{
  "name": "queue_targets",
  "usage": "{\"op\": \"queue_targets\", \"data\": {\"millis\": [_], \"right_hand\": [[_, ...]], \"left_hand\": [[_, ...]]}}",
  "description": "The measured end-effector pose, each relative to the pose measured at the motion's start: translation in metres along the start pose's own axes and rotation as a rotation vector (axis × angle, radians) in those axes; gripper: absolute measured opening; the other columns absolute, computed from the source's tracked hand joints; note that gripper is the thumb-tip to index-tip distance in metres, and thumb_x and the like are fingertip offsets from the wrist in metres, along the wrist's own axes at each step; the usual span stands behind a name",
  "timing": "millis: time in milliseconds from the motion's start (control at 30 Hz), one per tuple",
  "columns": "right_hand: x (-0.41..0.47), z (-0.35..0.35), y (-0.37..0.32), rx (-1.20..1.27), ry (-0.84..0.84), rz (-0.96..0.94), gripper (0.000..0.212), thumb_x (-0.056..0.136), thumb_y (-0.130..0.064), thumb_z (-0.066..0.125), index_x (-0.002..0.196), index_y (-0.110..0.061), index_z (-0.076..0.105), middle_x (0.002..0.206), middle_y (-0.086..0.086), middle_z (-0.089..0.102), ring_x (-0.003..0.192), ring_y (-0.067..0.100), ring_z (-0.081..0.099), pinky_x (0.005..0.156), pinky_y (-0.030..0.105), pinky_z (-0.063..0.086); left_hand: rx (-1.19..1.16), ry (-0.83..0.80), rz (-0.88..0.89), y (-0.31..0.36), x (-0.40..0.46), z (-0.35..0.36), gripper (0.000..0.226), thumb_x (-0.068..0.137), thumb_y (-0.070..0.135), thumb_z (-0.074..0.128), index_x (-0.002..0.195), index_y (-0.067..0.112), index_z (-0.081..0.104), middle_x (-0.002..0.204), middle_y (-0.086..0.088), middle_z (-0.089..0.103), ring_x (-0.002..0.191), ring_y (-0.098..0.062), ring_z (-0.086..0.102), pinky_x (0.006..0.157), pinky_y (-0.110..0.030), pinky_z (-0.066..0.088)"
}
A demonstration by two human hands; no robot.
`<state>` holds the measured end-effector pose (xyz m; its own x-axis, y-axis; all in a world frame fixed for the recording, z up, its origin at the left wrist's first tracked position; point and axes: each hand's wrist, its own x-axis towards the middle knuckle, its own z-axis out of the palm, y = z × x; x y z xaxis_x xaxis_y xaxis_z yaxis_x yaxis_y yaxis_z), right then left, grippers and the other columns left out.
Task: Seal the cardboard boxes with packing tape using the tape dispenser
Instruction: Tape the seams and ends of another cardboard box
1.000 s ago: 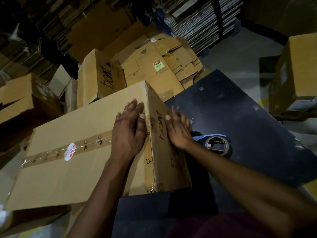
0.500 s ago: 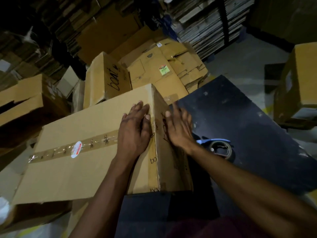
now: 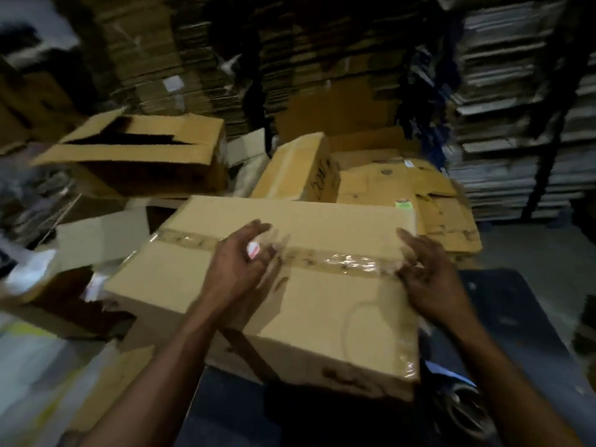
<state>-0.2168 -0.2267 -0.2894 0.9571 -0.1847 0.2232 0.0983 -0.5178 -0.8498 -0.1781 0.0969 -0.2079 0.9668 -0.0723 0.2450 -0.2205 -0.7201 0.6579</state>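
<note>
A large brown cardboard box (image 3: 322, 311) lies in front of me, with a strip of clear tape (image 3: 348, 262) across its top and a small red-and-white sticker (image 3: 252, 250) on the tape. My left hand (image 3: 238, 272) rests flat on the top over the taped seam, fingers spread. My right hand (image 3: 429, 285) presses against the box's right edge where the tape ends. The tape dispenser (image 3: 458, 398) with its blue handle lies on the dark tabletop (image 3: 516, 317), low at the right, partly hidden behind the box's corner and my right forearm.
An open box (image 3: 135, 156) stands at the back left, a closed box (image 3: 300, 169) behind the taped one, and flattened cartons (image 3: 419, 201) to its right. Tall stacks of flat cardboard (image 3: 516, 108) fill the background. Torn cardboard and white sheets lie at the left.
The box has turned, so its taped top now faces me squarely. Both hands moved from the box's end onto its top and right edge. The view swung left and up.
</note>
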Motion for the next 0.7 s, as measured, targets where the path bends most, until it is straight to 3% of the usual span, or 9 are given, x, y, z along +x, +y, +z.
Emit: {"op": "queue_targets", "data": {"millis": [33,100,167,233,300,400,467,533,700], "right_hand": [[0.018,-0.007,-0.002,-0.058,-0.044,0.021,0.056,0.096,-0.017,0.069,0.146,-0.036,0.055,0.150,0.008,0.044,0.128,0.026,0.054,0.102,0.033,0.043],[0.051,-0.023,-0.012,-0.323,-0.122,0.086,0.050,0.098,-0.026,0.067,0.145,-0.038,0.055,0.151,0.006,0.048,0.127,0.027,0.055,0.102,0.040,0.045],[0.075,-0.027,-0.037,-0.714,-0.094,0.156,0.054,0.095,-0.031,0.067,0.147,-0.036,0.051,0.142,0.006,0.054,0.112,0.027,0.061,0.092,0.044,0.053],[0.087,-0.003,-0.079,-0.942,0.015,0.057,0.057,0.092,-0.036,0.069,0.146,-0.032,0.052,0.146,0.011,0.052,0.113,0.035,0.061,0.090,0.051,0.056],[0.080,0.052,-0.135,-0.856,-0.033,-0.112,0.052,0.095,-0.035,0.066,0.145,-0.028,0.055,0.145,0.010,0.056,0.119,0.035,0.060,0.096,0.049,0.054],[0.053,0.157,-0.205,-0.651,-0.228,-0.313,0.046,0.100,-0.035,0.060,0.146,-0.034,0.054,0.153,0.001,0.051,0.135,0.024,0.049,0.108,0.042,0.042],[0.031,0.221,-0.232,-0.552,-0.348,-0.409,0.048,0.102,-0.045,0.050,0.148,-0.036,0.051,0.158,-0.004,0.044,0.144,0.018,0.040,0.115,0.041,0.036],[0.015,0.269,-0.244,-0.471,-0.421,-0.441,0.059,0.100,-0.061,0.038,0.152,-0.035,0.047,0.163,-0.008,0.037,0.151,0.013,0.029,0.120,0.040,0.031],[0.001,0.333,-0.244,-0.550,-0.533,-0.384,0.083,0.095,-0.079,0.027,0.162,-0.030,0.029,0.170,-0.013,0.014,0.156,0.001,0.000,0.128,0.041,0.016]], "left_hand": [[0.038,0.051,-0.054,-0.021,0.003,-0.024,0.040,0.096,0.034,0.073,0.136,0.033,0.068,0.149,0.013,0.058,0.128,-0.012,0.060,0.103,-0.023,0.048],[0.090,0.124,-0.120,-0.058,0.003,-0.067,0.041,0.095,0.037,0.073,0.136,0.034,0.068,0.146,0.012,0.060,0.103,-0.019,0.070,0.088,-0.030,0.052],[0.052,0.172,-0.128,-0.093,-0.001,-0.104,0.040,0.096,0.040,0.072,0.135,0.037,0.067,0.143,0.011,0.062,0.088,-0.009,0.068,0.080,-0.031,0.053],[-0.049,0.226,-0.125,-0.130,-0.008,-0.135,0.038,0.097,0.042,0.070,0.135,0.037,0.066,0.137,0.010,0.064,0.096,0.001,0.064,0.079,-0.030,0.056],[-0.194,0.278,-0.172,-0.164,-0.015,-0.155,0.035,0.098,0.041,0.069,0.133,0.036,0.067,0.133,0.011,0.064,0.100,0.007,0.060,0.076,-0.023,0.054],[-0.474,0.346,-0.223,-0.211,-0.020,-0.167,0.029,0.098,0.044,0.069,0.124,0.034,0.073,0.130,0.011,0.070,0.114,-0.004,0.065,0.096,-0.041,0.058],[-0.705,0.343,-0.261,-0.237,-0.016,-0.170,0.047,0.089,0.065,0.066,0.122,0.033,0.074,0.126,0.012,0.073,0.121,-0.006,0.065,0.109,-0.047,0.051],[-0.905,0.271,-0.302,-0.257,-0.008,-0.170,0.075,0.079,0.080,0.054,0.132,0.029,0.070,0.135,0.011,0.069,0.129,-0.004,0.060,0.117,-0.044,0.044],[-1.163,0.040,-0.284,-0.272,0.017,-0.158,0.097,0.084,0.090,0.020,0.151,0.029,0.052,0.162,0.008,0.044,0.152,-0.011,0.035,0.128,-0.043,0.021]]}}
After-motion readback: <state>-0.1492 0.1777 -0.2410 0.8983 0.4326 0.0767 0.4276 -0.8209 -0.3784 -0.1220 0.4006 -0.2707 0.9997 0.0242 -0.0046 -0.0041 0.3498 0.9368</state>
